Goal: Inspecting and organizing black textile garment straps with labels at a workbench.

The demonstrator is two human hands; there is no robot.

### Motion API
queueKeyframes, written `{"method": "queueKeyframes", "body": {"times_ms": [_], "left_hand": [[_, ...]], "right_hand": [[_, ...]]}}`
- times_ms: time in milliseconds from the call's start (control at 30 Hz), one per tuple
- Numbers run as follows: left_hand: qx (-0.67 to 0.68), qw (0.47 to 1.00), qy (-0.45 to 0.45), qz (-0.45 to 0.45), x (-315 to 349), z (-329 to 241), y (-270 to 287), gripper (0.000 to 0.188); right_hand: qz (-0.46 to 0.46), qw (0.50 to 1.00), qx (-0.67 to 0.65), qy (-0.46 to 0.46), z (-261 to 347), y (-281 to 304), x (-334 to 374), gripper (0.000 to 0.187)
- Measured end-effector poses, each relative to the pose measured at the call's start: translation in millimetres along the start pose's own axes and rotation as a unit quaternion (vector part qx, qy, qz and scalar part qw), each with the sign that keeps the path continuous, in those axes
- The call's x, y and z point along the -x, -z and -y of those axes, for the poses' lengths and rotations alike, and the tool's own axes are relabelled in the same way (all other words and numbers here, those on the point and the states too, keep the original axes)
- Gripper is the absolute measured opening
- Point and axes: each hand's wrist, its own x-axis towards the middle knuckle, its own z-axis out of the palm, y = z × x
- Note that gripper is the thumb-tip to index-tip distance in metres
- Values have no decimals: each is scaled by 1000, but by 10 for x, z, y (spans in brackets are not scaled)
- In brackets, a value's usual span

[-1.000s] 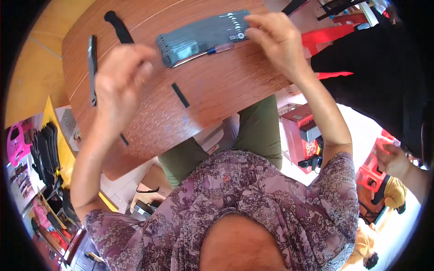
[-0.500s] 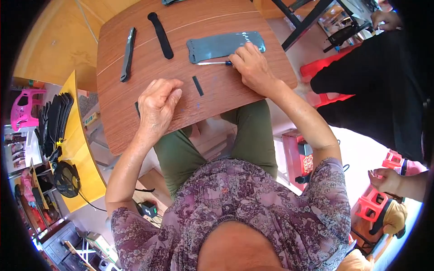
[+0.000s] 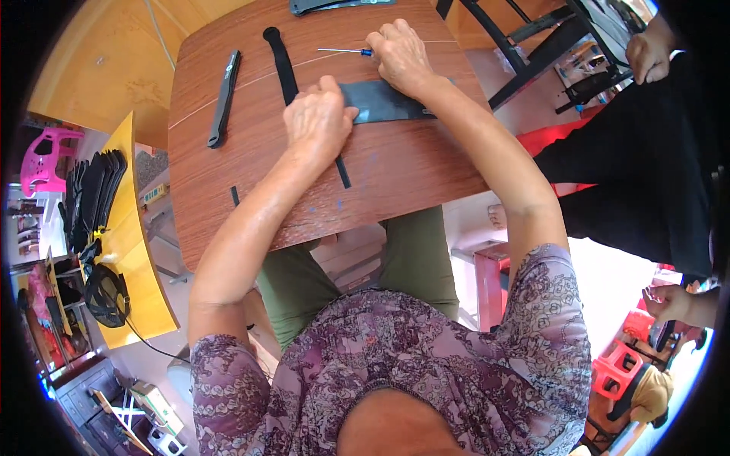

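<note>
My left hand is closed on the left end of a flat, shiny blue-grey panel on the brown table. Its fingers hide that end. Just beyond the panel, my right hand has curled fingers round the blue handle of a thin screwdriver, whose metal shaft points left. The right wrist passes over the panel's far edge. A narrow black strip sticks out below my left hand. Beyond that hand lies a long black strap with a rounded end, its near end by my fingers.
A slim dark grey folded piece lies at the table's left. More blue-grey pieces sit at the far edge. A short black strip rests near my left forearm. Black pieces hang over a yellow board at left. Another person in black is at right.
My left hand has moved up and right onto the panel's end. My right hand has carried the screwdriver from the panel's near side to beyond it. The panel sits nearer me.
</note>
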Motion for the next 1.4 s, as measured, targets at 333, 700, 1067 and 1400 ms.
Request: {"method": "queueKeyframes", "body": {"times_ms": [333,700,1067,1400], "left_hand": [[176,977,104,54,-209,61,-5,22],[506,842,165,90,-58,263,165,30],[604,768,211,16,802,650,766,15],[537,792,290,9,1693,1037,775,20]], "right_hand": [[-27,996,-54,-71,-188,380,296,13],[-58,936,-186,-294,3,991,1065,31],[39,783,-527,-329,769,1292,882,21],[113,783,-498,-355,1428,1110,933,19]]}}
